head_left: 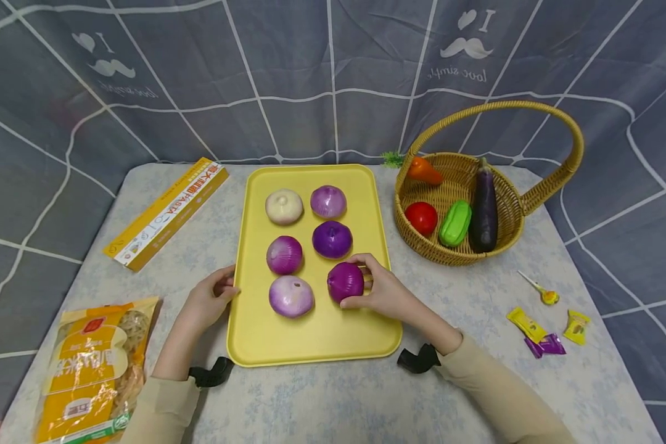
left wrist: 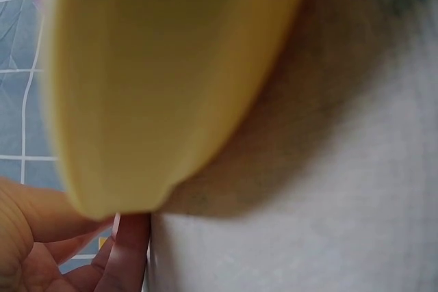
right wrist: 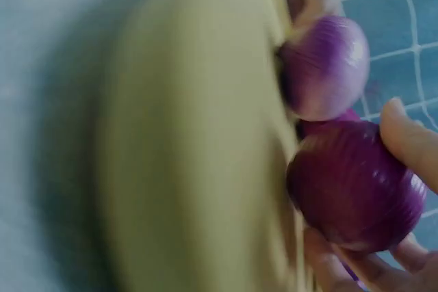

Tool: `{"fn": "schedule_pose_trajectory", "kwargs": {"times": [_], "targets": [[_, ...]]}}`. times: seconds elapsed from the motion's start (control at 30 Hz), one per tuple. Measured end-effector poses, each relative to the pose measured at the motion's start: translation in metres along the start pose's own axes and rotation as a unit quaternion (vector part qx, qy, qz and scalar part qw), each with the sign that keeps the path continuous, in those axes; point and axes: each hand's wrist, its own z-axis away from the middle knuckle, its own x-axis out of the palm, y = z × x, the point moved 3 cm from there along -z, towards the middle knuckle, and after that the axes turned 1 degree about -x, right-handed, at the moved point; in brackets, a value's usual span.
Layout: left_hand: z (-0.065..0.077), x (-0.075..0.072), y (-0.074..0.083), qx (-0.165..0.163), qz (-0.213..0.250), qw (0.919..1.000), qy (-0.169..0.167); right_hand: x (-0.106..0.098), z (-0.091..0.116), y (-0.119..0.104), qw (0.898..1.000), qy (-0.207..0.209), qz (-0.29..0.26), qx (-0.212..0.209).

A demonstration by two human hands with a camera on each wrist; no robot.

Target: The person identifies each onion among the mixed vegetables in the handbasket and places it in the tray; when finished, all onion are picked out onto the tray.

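Observation:
A yellow tray (head_left: 322, 339) lies in the middle of the table with several onions on it. My right hand (head_left: 378, 288) holds a dark purple onion (head_left: 345, 282) at the tray's right side, thumb and fingers curled about it. In the right wrist view this onion (right wrist: 359, 186) sits between thumb and fingers, beside a paler onion (right wrist: 325, 70). My left hand (head_left: 209, 298) grips the tray's left rim, thumb on the edge and fingers lower, as the left wrist view shows. Closest to it are a pale purple onion (head_left: 291, 296) and a purple onion (head_left: 284, 254).
Right of the tray stands a wicker basket (head_left: 455, 256) with a tall handle, holding an eggplant (head_left: 484, 209), a tomato (head_left: 422, 217) and other vegetables. Wrapped candies (head_left: 527, 324) and a lollipop (head_left: 548, 296) lie nearer. On the left are a pasta box (head_left: 169, 213) and a noodle bag (head_left: 91, 370).

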Motion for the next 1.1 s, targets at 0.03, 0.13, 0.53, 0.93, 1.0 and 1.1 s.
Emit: {"fn": "schedule_pose_trajectory", "kwargs": {"times": [0.03,0.13,0.53,0.93,1.0,1.1], "targets": [[0.0,0.0,0.0,0.0,0.0,1.0,0.001,0.001,0.0,0.001,1.0,0.001,0.012,0.004],[0.001,0.0,0.0,-0.002,0.0,1.0,0.004,0.003,0.0,0.003,0.999,0.004,0.038,0.011],[0.005,-0.003,-0.002,-0.001,-0.004,0.9999,0.015,0.008,-0.001,0.004,0.998,-0.022,0.054,-0.002],[-0.004,0.004,0.003,0.006,-0.014,0.9997,0.02,-0.003,0.012,0.004,0.998,-0.013,0.056,0.01],[-0.004,0.005,0.003,0.008,-0.017,0.9996,0.019,-0.006,0.016,0.004,0.998,-0.011,0.059,0.011],[-0.003,0.007,0.003,0.01,-0.019,0.9996,0.016,-0.014,0.022,0.003,0.998,-0.011,0.065,0.011]]}}
